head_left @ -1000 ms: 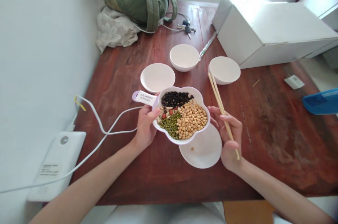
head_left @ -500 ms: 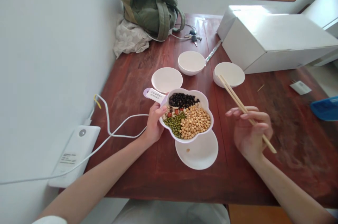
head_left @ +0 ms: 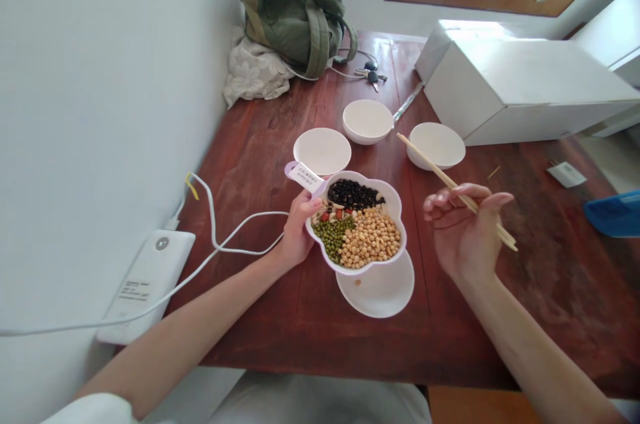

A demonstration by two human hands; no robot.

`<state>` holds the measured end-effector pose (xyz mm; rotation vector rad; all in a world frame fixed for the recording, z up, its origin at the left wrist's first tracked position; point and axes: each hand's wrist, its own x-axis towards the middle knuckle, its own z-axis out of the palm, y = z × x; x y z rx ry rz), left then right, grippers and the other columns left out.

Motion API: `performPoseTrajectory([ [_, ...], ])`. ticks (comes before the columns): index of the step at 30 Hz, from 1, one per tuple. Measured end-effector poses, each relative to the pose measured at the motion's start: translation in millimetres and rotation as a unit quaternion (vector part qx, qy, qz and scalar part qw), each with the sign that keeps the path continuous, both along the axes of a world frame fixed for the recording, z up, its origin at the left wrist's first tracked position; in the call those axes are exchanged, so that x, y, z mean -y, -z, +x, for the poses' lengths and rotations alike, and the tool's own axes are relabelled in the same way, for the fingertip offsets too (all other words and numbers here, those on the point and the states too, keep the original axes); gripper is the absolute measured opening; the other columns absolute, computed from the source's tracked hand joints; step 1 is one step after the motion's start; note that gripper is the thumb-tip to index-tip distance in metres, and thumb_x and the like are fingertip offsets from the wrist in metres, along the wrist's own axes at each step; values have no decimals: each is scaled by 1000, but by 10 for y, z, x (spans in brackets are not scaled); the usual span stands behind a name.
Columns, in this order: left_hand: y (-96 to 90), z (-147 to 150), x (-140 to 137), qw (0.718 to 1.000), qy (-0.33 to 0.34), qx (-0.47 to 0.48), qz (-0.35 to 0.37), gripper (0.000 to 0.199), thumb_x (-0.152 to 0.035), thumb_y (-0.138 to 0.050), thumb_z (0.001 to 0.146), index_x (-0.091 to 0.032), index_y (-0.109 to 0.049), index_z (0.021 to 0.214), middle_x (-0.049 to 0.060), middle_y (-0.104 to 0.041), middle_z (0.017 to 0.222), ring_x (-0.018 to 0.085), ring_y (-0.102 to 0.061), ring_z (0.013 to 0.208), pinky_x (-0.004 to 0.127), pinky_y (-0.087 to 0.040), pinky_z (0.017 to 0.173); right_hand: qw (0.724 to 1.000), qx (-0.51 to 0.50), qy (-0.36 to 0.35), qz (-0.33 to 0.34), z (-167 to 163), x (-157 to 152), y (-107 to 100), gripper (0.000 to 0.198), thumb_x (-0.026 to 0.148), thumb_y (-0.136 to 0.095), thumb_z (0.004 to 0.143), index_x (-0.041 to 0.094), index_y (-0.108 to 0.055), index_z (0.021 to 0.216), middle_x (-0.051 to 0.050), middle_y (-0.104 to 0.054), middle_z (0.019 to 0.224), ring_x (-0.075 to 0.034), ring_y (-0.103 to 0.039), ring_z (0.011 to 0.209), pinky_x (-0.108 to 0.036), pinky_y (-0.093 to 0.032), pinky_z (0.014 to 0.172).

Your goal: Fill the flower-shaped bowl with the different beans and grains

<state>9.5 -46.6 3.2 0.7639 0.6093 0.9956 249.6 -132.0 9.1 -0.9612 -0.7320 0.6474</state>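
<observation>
Nearly all visible beans [head_left: 370, 237] are lying in the central dish [head_left: 395, 203] the left hand [head_left: 299, 227] is gripping, one piece [head_left: 357, 283] showing on the six-o'clock plate [head_left: 383, 294], the right hand [head_left: 467, 234] holding chopsticks [head_left: 430, 166] at three o'clock.

No wording can be made out: the white label [head_left: 306, 177] on the lilac handle [head_left: 290, 169] of the scalloped bowl [head_left: 393, 197] bears rows of dark characters, too small and blurred to read. On the white rectangular device [head_left: 150, 279] beside the wall, a few short lines of dark print stand on the upper face, likewise illegible. The small white adapter [head_left: 567, 175] at the right carries faint grey print, equally unreadable.
</observation>
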Motion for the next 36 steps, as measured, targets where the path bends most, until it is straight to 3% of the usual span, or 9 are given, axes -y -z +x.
performPoseTrajectory([
  [3,-24,-13,10,1000,6,4,-4,56,-46,-78,82,-16,-79,129,12,-86,123,41,-77,127,54,-61,111,998,56,-18,-2,-84,-112,62,48,72,-69,101,25,-68,91,-6,-82,112,-23,-80,111,-38,-66,91],
  [6,-40,-30,19,1000,9,-1,-19,55,-46,-79,82,-17,-80,128,12,-87,120,41,-78,125,53,-62,109,991,93,-85,-35,-152,-112,172,45,69,-76,97,26,-62,96,-7,-80,129,-27,-78,119,-49,-62,109],
  [8,-39,-36,19,1000,11,-3,-21,55,-46,-79,81,-17,-80,127,12,-87,119,41,-78,124,52,-62,109,986,101,-118,-59,-180,-70,216,43,64,-82,94,25,-63,96,-8,-80,127,-27,-78,112,-47,-64,104],
  [14,-17,-19,3,1000,27,-3,-8,55,-49,-80,84,-15,-82,127,13,-87,117,42,-79,121,53,-62,107,981,86,-152,-90,-209,-14,214,37,51,-89,89,24,-63,92,0,-74,90,-18,-71,81,-29,-61,75],
  [19,12,-9,-13,999,48,8,2,55,-54,-79,90,-17,-80,131,13,-86,124,41,-77,125,51,-61,109,986,68,-129,-79,-222,-22,236,36,47,-90,88,26,-61,94,-5,-80,120,-23,-77,107,-38,-64,98],
  [22,25,-1,-20,998,59,18,11,52,-58,-79,93,-18,-80,126,12,-85,126,41,-77,127,51,-61,110,989,58,-112,-75,-238,-4,242,33,41,-90,89,26,-60,93,-5,-79,130,-23,-78,112,-40,-63,104],
  [27,26,6,-20,998,66,10,12,55,-65,-81,90,-18,-81,119,12,-86,120,41,-78,124,52,-61,109,994,40,-67,-82,-286,21,244,31,40,-86,93,26,-59,93,-5,-81,124,-24,-78,113,-44,-62,106],
  [31,54,-16,-34,995,99,-2,14,64,-68,-86,85,-17,-81,125,14,-87,115,40,-81,115,50,-63,103,995,30,-19,-89,-335,30,215,28,38,-83,96,25,-59,93,-3,-80,122,-21,-77,109,-38,-62,102],
  [36,110,-52,-61,989,140,-24,36,64,-60,-91,82,-16,-82,128,15,-87,112,30,-82,86,35,-61,74,996,13,25,-87,-386,20,144,29,43,-83,95,26,-60,93,-3,-79,113,-20,-76,99,-35,-65,91],
])
